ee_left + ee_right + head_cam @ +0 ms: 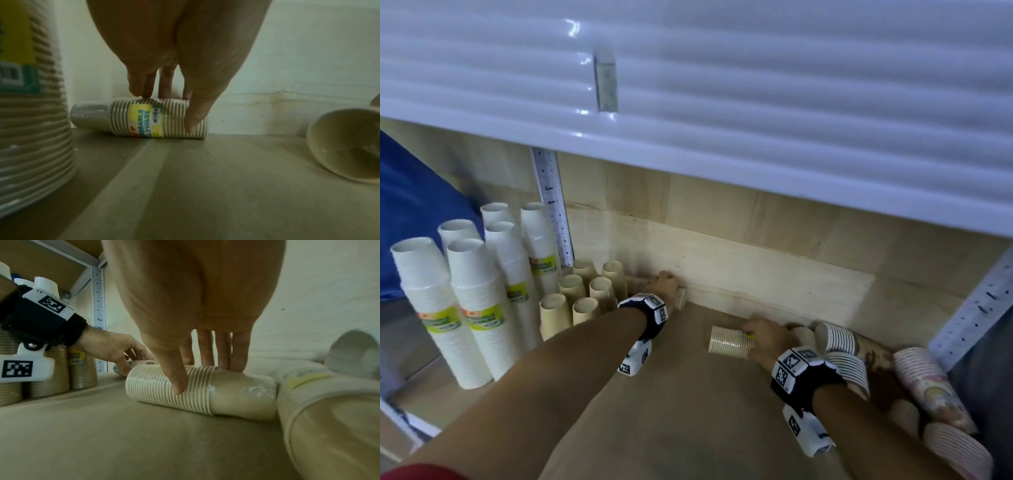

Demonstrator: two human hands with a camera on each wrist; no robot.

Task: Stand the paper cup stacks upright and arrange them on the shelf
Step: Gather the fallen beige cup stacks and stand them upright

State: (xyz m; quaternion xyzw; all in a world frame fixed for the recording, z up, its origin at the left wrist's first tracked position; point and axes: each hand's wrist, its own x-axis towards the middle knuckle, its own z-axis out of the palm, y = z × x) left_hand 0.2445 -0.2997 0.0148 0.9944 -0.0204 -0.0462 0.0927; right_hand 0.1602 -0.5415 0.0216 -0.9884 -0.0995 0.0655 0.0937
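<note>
Paper cup stacks lie toppled on the shelf (654,411). My right hand (193,321) clasps one kraft stack (201,392) — thumb in front, fingers over the top — a grip suited, I judge, to tipping it upright. My left hand (174,61) grips a labelled stack (144,120) against the back wall likewise. Upright kraft stacks (582,298) and taller white stacks (472,308) stand grouped left; further fallen stacks (842,346) wait right.
</note>
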